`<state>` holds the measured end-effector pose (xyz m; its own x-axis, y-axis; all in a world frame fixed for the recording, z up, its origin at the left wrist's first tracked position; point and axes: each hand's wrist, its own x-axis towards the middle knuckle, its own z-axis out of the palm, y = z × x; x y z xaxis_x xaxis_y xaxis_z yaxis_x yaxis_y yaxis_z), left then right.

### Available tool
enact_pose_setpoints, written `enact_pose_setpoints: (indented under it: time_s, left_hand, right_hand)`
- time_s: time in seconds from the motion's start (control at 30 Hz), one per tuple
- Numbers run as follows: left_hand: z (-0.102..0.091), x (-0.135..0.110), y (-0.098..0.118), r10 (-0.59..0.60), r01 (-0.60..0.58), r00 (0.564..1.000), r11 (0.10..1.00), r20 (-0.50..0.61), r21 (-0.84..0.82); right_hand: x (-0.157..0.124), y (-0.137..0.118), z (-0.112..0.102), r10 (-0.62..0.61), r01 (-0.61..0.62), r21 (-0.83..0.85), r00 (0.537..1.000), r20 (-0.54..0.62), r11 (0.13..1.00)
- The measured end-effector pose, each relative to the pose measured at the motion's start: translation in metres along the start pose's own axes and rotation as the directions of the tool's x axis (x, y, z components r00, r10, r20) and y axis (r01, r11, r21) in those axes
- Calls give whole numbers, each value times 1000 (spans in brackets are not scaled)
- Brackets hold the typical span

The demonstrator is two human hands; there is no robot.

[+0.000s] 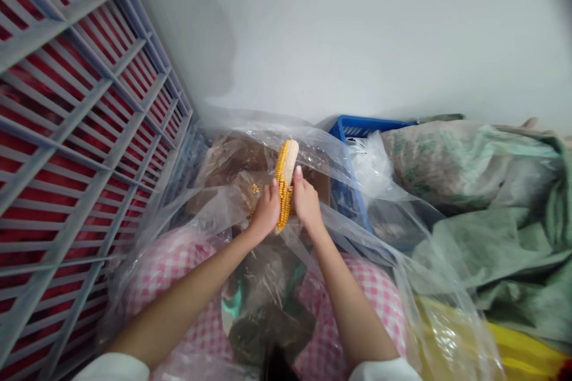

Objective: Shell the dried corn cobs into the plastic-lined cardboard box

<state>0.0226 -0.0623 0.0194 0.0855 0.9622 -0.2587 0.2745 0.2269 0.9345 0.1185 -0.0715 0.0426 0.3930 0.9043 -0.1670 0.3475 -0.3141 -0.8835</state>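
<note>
An ear of dried yellow corn [282,199] is held nearly upright between my two hands. Part of its upper right side is bare pale cob, while kernels still cover the left side and lower part. My left hand [267,209] is closed around the lower left of the ear. My right hand [306,199] grips it from the right, thumb pressed against the edge of the kernels. A clear plastic sheet [218,205] spreads beneath the ear and over my lap. A few loose kernels [255,189] lie on the plastic left of my left hand.
Stacked grey-blue plastic crates [89,125] with red contents rise on the left. A blue basket [346,125] holding white plastic stands to the right, beside a filled woven sack [465,158] and green cloth [491,244]. A white wall [357,30] closes off the back.
</note>
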Motion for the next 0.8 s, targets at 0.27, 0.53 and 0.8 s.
enact_pose_setpoints:
  time_s: [0.27, 0.53, 0.8]
  left_hand:
    - [-2, -5, 4, 40, -35, 999, 981, -24, 193]
    - [4, -6, -1, 17, -14, 1000, 979, -14, 206]
    - [8, -5, -14, -14, 17, 1000, 990, -21, 139]
  right_hand:
    - [-13, 5, 19, -93, 90, -94, 995, -25, 991]
    - [-16, 12, 20, -55, 51, -104, 998, -37, 993]
    - [-16, 20, 23, -25, 18, -150, 999, -43, 989]
